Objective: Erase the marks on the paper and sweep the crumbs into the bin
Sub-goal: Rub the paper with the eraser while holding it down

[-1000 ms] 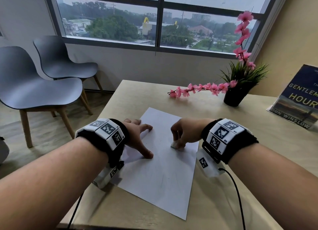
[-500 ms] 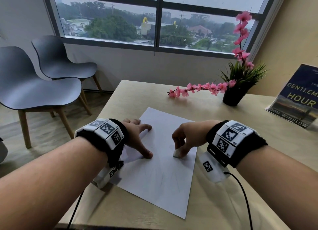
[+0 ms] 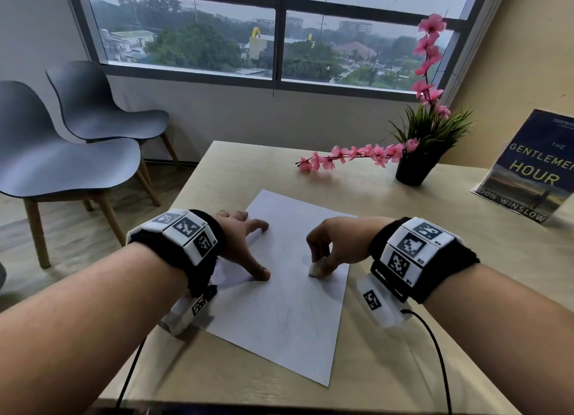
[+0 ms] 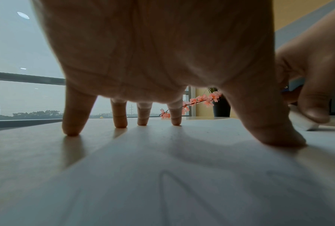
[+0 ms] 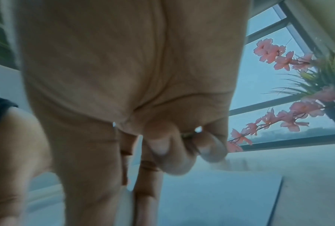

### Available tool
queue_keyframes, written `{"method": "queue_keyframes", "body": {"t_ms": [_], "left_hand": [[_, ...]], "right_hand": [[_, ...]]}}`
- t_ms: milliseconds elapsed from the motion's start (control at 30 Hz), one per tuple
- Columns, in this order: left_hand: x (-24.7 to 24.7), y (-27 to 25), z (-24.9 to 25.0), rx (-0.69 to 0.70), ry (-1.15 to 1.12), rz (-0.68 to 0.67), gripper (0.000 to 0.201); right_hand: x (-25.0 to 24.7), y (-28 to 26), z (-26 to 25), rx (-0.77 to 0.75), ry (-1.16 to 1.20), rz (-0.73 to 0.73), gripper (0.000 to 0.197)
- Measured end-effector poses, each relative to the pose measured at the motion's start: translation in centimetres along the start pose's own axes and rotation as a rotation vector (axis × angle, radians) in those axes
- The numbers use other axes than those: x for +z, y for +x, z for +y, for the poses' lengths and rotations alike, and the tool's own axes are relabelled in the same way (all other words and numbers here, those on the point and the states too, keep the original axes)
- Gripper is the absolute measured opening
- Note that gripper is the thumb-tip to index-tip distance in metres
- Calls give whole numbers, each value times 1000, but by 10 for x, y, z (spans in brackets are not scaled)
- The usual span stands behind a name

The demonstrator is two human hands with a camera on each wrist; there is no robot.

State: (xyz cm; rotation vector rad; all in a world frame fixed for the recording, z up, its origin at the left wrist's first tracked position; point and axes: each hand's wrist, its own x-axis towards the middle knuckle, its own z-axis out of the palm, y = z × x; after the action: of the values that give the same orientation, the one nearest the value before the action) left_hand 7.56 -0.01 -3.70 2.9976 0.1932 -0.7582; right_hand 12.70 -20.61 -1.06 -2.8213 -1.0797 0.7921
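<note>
A white sheet of paper (image 3: 279,315) with faint pencil marks lies askew on the wooden table (image 3: 403,337). My left hand (image 3: 245,246) presses down on the paper's left edge with spread straight fingers and thumb; its fingertips (image 4: 72,131) stand on table and paper (image 4: 162,175). My right hand (image 3: 329,246) pinches a small white eraser (image 3: 315,270) and holds it against the paper near the right edge. The eraser (image 4: 302,123) also shows at the right of the left wrist view. In the right wrist view the right hand (image 5: 143,168) is blurred and hides the eraser. No bin is in view.
A black pot with green leaves and pink blossoms (image 3: 416,166) stands at the back right of the table, one flower spray reaching left. A book (image 3: 528,172) leans at the far right. Two grey chairs (image 3: 62,166) stand left of the table.
My right hand has slid the eraser down the paper toward me and slightly right. The left hand has stayed pressed on the paper.
</note>
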Motion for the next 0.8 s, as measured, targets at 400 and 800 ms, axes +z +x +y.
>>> {"method": "queue_keyframes", "body": {"t_ms": [400, 800], "left_hand": [[-1, -3, 1, -1, 2, 1, 110], [-1, -1, 1, -2, 2, -5, 111]], "right_hand": [[-2, -2, 11, 42, 37, -1, 22], [-4, -4, 17, 49, 11, -40, 23]]}}
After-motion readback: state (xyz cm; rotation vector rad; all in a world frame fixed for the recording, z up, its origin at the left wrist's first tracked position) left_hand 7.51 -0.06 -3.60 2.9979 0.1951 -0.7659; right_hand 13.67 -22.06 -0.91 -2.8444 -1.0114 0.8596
